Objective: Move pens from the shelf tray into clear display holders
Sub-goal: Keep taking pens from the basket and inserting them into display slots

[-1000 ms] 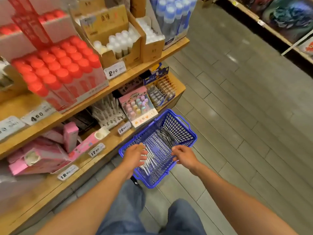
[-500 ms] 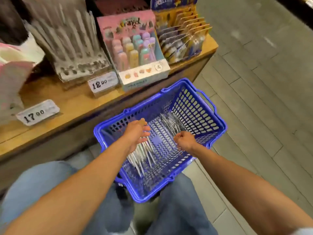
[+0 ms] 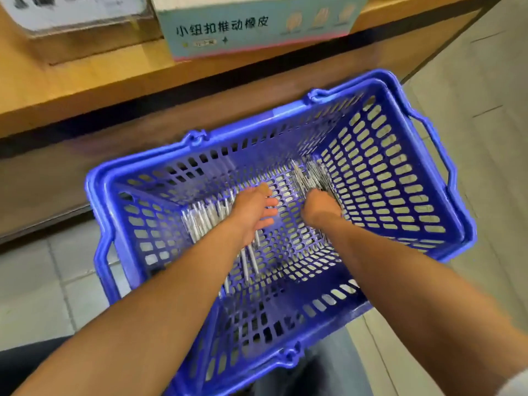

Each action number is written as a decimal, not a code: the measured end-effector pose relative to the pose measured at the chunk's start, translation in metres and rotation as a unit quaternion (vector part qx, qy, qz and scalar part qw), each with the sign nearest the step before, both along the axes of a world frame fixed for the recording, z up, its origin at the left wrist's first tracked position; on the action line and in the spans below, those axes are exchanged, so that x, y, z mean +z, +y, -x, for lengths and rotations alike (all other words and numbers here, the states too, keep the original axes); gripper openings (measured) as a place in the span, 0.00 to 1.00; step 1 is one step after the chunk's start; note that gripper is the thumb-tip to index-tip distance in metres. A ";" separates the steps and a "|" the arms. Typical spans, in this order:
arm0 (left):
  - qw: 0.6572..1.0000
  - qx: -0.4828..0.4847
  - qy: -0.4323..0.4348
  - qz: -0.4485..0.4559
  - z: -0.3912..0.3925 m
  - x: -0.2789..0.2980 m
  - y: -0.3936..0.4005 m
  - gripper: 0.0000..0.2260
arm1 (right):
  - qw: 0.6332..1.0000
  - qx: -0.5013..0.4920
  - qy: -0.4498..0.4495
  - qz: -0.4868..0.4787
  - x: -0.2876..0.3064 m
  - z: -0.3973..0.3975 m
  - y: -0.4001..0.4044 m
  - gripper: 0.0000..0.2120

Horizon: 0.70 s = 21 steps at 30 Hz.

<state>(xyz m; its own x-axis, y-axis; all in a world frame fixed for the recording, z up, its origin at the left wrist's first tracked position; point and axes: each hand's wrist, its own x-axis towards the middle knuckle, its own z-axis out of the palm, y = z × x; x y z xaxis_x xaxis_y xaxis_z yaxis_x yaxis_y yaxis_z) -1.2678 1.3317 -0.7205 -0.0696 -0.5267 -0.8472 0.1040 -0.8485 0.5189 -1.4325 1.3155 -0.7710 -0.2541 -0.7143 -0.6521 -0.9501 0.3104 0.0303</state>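
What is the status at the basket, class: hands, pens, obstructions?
Left hand open, fingers spread over loose pens. Right hand curled round a pen bundle. All inside the blue basket; nothing blocking.

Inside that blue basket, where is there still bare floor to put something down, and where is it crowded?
The basket floor is bare in the middle strip between the left hand and the right hand, and in the near part toward the front wall. The left pens crowd the left side; a second bundle crowds the far right corner.
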 end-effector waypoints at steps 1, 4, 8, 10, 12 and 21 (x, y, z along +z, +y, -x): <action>1.000 0.003 0.000 -0.004 0.001 -0.008 -0.001 0.11 | 1.000 0.015 0.020 0.003 -0.006 -0.001 -0.001 0.11; 1.000 0.020 -0.005 -0.015 0.002 -0.023 -0.001 0.11 | 0.996 0.056 0.066 0.011 -0.022 -0.001 -0.003 0.14; 0.999 0.044 0.002 -0.031 -0.002 -0.033 0.005 0.15 | 0.994 0.082 0.070 -0.003 -0.023 0.000 -0.004 0.18; 0.998 0.055 0.002 -0.036 -0.004 -0.036 0.007 0.16 | 0.998 0.055 0.021 -0.024 -0.017 0.000 -0.007 0.14; 0.997 0.064 -0.002 -0.038 -0.006 -0.039 0.007 0.15 | 0.995 0.027 -0.084 -0.052 -0.011 -0.002 -0.009 0.13; 0.995 0.098 0.015 -0.022 0.002 -0.040 -0.003 0.10 | 0.921 0.010 -0.369 -0.127 0.018 -0.030 0.003 0.08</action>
